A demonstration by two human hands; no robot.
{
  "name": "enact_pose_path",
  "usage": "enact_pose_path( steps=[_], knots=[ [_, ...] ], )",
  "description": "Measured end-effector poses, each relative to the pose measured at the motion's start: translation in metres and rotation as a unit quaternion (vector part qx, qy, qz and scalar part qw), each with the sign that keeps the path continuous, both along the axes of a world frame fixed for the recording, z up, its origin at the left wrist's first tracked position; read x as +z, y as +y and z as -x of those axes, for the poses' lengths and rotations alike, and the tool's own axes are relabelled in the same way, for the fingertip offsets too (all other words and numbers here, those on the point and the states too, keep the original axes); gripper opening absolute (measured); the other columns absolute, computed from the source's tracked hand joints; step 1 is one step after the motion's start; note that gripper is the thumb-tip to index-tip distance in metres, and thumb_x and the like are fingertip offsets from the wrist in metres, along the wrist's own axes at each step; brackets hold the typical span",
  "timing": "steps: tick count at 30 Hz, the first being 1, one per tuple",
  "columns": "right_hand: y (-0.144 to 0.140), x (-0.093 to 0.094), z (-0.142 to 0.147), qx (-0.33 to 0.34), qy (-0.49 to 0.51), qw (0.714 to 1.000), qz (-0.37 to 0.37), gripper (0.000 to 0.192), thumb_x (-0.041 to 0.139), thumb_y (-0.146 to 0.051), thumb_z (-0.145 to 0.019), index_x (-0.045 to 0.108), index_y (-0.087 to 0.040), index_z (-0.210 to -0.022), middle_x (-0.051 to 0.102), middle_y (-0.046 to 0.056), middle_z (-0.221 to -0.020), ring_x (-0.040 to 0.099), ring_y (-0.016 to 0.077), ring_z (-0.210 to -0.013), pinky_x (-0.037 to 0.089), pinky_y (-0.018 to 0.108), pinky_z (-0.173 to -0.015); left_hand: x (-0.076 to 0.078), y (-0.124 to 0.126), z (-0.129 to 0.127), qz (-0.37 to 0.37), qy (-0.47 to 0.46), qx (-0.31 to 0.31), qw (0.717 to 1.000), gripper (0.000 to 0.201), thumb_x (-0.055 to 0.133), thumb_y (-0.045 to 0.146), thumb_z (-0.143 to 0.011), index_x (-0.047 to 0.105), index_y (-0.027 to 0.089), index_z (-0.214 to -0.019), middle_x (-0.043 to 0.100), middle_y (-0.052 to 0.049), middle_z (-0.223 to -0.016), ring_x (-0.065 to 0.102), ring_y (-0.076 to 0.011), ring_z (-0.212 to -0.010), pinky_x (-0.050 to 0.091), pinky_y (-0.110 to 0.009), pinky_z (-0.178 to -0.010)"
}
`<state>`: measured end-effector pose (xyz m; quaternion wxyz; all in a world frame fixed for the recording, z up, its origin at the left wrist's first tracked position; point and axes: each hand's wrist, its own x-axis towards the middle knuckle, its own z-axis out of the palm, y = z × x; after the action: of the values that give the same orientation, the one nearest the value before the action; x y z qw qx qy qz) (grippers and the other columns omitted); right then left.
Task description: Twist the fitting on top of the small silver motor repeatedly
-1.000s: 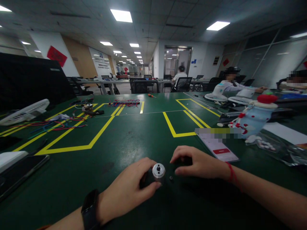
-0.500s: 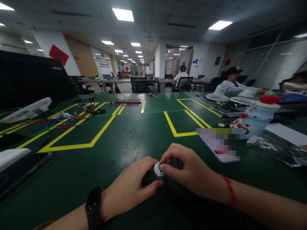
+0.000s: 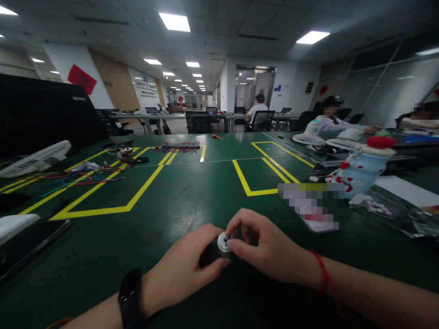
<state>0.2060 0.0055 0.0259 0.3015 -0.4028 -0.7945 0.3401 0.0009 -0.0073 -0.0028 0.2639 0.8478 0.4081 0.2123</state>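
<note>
Moved: right hand (image 3: 265, 244), from beside the cylinder a second ago to its top.
Cylinder: short, round, silver metal body (image 3: 222, 243), bright flat face up, I see it between both hands over the green tabletop (image 3: 192, 196).
Left hand: thumb and fingers (image 3: 187, 262) curved round its side.
Right grip: thumb and forefinger pinching a small, grey, round piece (image 3: 226, 238), half hidden from me.

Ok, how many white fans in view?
3: one fan at the left edge; at right, a second fan with a third fan beside it. More may be hidden.
</note>
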Motion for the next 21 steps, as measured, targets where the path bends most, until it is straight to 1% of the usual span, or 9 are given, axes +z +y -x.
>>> enact_pose_path(
  steps=[2,4,5,7,10,13,16,18,21],
  knots=[
    [0.007,-0.001,-0.007,-0.008,0.037,0.999,0.027,0.015,0.063,-0.023,-0.079,0.064,-0.019,-0.093,0.054,-0.002,-0.079,0.047,0.0109,-0.065,0.038,0.024,-0.058,0.001,0.0,0.0,0.001,0.0,0.004,1.0,0.017,0.061,0.023,-0.086,0.054,0.023,-0.102,0.059,0.0,-0.095,0.054,-0.0187,-0.082,0.04,-0.029,-0.07],
    [0.019,-0.005,-0.018,-0.039,0.095,0.992,0.071,0.017,0.059,-0.027,-0.083,0.061,-0.018,-0.097,0.051,-0.003,-0.071,0.047,0.0112,-0.062,0.038,0.024,-0.057,0.003,-0.001,0.001,-0.001,-0.001,0.008,1.0,0.018,0.061,0.024,-0.087,0.055,0.023,-0.103,0.059,-0.001,-0.096,0.054,-0.0189,-0.082,0.04,-0.028,-0.07],
    [0.026,-0.008,-0.025,-0.06,0.117,0.988,0.084,0.017,0.057,-0.028,-0.085,0.059,-0.017,-0.098,0.052,-0.003,-0.071,0.048,0.0116,-0.063,0.039,0.025,-0.058,0.004,-0.001,0.001,0.0,-0.001,0.007,1.0,0.018,0.061,0.024,-0.087,0.055,0.023,-0.104,0.06,-0.001,-0.096,0.054,-0.0189,-0.082,0.04,-0.028,-0.07],
    [0.04,-0.018,-0.037,-0.101,0.11,0.985,0.082,0.017,0.058,-0.031,-0.085,0.059,-0.016,-0.093,0.054,-0.002,-0.073,0.05,0.012,-0.065,0.04,0.026,-0.06,0.005,-0.001,0.001,0.001,-0.001,0.006,1.0,0.017,0.061,0.024,-0.087,0.056,0.023,-0.103,0.06,-0.001,-0.096,0.053,-0.0187,-0.081,0.04,-0.028,-0.069],
    [0.053,-0.03,-0.048,-0.122,0.083,0.985,0.087,0.022,0.056,-0.035,-0.087,0.061,-0.015,-0.091,0.057,0.0,-0.077,0.053,0.0129,-0.068,0.042,0.027,-0.063,0.005,0.0,0.001,0.009,0.001,0.005,1.0,0.018,0.062,0.024,-0.087,0.056,0.023,-0.103,0.059,0.0,-0.095,0.053,-0.0179,-0.079,0.04,-0.027,-0.067],
    [0.054,-0.034,-0.048,-0.108,0.074,0.987,0.09,0.023,0.057,-0.036,-0.086,0.063,-0.014,-0.091,0.059,0.0,-0.077,0.054,0.0126,-0.067,0.043,0.027,-0.062,0.004,-0.001,0.001,0.01,0.001,0.003,1.0,0.019,0.062,0.023,-0.087,0.056,0.024,-0.104,0.059,0.0,-0.096,0.053,-0.018,-0.079,0.04,-0.028,-0.068],
    [0.05,-0.032,-0.044,-0.082,0.034,0.993,0.078,0.02,0.059,-0.033,-0.086,0.064,-0.014,-0.09,0.062,0.001,-0.077,0.055,0.0132,-0.069,0.044,0.027,-0.063,0.004,-0.002,0.001,0.004,-0.003,0.0,1.0,0.019,0.061,0.022,-0.087,0.055,0.023,-0.105,0.06,-0.001,-0.098,0.054,-0.0189,-0.083,0.041,-0.029,-0.071],
    [0.047,-0.03,-0.041,-0.071,-0.011,0.996,0.049,0.018,0.057,-0.031,-0.087,0.064,-0.014,-0.09,0.062,0.001,-0.077,0.055,0.0133,-0.068,0.043,0.027,-0.061,0.004,-0.002,0.001,0.004,-0.002,-0.002,1.0,0.019,0.061,0.022,-0.087,0.055,0.023,-0.105,0.06,-0.001,-0.098,0.054,-0.0191,-0.083,0.041,-0.029,-0.072],
    [0.037,-0.026,-0.036,-0.039,-0.068,0.996,-0.034,0.012,0.058,-0.025,-0.086,0.066,-0.016,-0.085,0.06,0.001,-0.076,0.053,0.0128,-0.066,0.041,0.026,-0.059,0.005,-0.001,0.001,0.005,0.001,0.0,1.0,0.019,0.061,0.022,-0.087,0.055,0.023,-0.105,0.059,-0.001,-0.098,0.053,-0.0189,-0.083,0.04,-0.029,-0.071]
  ],
)
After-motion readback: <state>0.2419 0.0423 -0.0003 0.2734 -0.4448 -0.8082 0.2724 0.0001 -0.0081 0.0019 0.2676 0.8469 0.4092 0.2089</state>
